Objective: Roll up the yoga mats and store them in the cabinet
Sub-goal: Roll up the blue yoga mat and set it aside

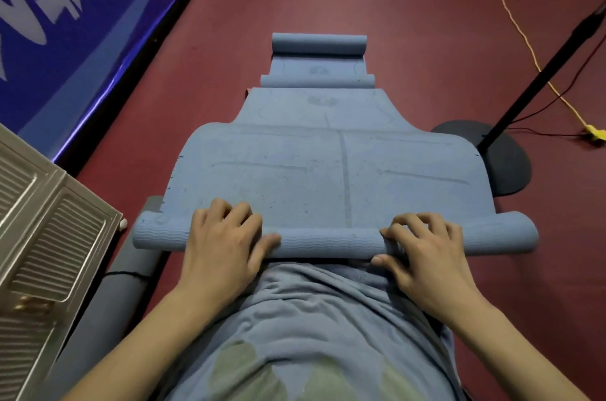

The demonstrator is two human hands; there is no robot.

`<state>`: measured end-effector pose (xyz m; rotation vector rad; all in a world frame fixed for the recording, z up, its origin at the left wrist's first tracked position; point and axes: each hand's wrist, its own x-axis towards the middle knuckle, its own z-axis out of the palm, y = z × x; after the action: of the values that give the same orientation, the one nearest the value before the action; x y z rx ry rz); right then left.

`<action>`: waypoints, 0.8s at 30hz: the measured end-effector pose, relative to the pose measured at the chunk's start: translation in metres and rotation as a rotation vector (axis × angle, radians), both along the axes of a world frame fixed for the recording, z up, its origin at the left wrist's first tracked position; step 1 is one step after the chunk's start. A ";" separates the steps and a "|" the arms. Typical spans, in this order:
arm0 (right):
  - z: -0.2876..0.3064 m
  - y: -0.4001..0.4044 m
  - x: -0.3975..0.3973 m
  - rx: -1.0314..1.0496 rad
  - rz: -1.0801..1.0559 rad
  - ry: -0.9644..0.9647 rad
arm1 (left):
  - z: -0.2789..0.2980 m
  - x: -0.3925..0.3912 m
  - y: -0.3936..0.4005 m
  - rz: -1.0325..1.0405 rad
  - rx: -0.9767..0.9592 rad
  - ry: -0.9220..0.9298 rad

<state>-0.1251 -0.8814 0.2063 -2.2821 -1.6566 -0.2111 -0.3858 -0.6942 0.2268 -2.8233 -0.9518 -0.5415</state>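
Note:
A blue yoga mat (328, 164) lies flat on the red floor, running away from me. Its near end is rolled into a thin tube (328, 241) just in front of my body. My left hand (223, 243) grips the roll left of the middle, fingers curled over its top and thumb along its near side. My right hand (423, 246) grips it right of the middle the same way. Farther off lie two more blue mats, one (318, 80) with a small roll at its near edge, the farthest (319, 44) rolled at its far end.
A beige louvred cabinet (49, 236) stands at the left. A dark grey rolled mat (131, 272) lies beside it. A fan's black base (505, 164) and pole (541, 79) stand at the right, with a yellow cord (524, 39) on the floor. A blue banner (82, 7) lines the far left.

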 end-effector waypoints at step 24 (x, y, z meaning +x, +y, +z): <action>0.018 0.031 0.026 -0.172 0.013 0.266 | 0.013 0.026 0.056 -0.084 -0.238 0.270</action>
<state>-0.0991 -0.8501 0.2244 -2.2999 -1.6038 0.2382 -0.3602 -0.6387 0.2397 -3.0503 -0.9004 -0.0511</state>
